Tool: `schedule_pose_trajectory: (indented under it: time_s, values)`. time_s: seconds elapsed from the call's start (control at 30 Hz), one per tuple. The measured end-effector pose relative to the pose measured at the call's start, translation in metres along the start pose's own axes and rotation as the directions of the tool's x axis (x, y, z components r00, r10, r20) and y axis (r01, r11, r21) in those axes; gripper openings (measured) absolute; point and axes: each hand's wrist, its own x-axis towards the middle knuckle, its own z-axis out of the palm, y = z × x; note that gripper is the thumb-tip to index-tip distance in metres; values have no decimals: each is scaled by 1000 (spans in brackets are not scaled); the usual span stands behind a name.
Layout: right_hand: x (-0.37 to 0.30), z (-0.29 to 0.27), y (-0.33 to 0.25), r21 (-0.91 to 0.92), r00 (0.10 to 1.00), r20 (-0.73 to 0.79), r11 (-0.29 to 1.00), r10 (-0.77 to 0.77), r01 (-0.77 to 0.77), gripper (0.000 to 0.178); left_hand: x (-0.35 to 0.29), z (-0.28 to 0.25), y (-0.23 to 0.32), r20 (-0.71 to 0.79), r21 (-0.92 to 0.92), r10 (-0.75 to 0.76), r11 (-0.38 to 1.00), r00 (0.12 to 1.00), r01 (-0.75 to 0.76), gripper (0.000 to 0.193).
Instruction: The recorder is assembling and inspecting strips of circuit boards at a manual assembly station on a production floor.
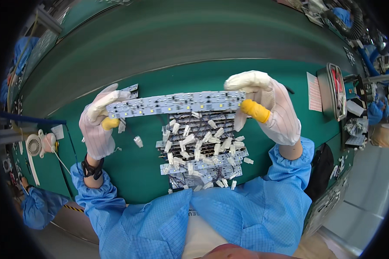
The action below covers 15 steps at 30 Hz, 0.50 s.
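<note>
A long white LED circuit board (173, 105), set with rows of small yellowish chips, is held up lengthwise between my gloved hands. My left hand (98, 118) pinches its left end, and my right hand (263, 105) grips the right end; yellow covers show on both thumbs. Beneath the raised board lies a pile of similar LED boards (237, 160) with dark wires and several white plug connectors (188, 140). Another board end (133, 90) shows just behind my left hand. One white connector (138, 141) hangs or lies below the board near my left hand; which, I cannot tell.
The pile rests on a green work mat (138, 168). On the left stand a small white fan (33, 145) and a cable. A metal box (333, 93) and a pink-dotted sheet (314, 91) are at right, with a black cloth (319, 172) nearer. Another person's blue sleeve (41, 208) shows at left.
</note>
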Motion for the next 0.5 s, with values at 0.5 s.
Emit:
schedule_pose_trajectory:
  time_s: [0.5]
  values:
    - [10, 2, 16, -64, 997, -70, 998, -32, 28, 79, 2, -8, 13, 70, 49, 96, 994, 993, -100, 40]
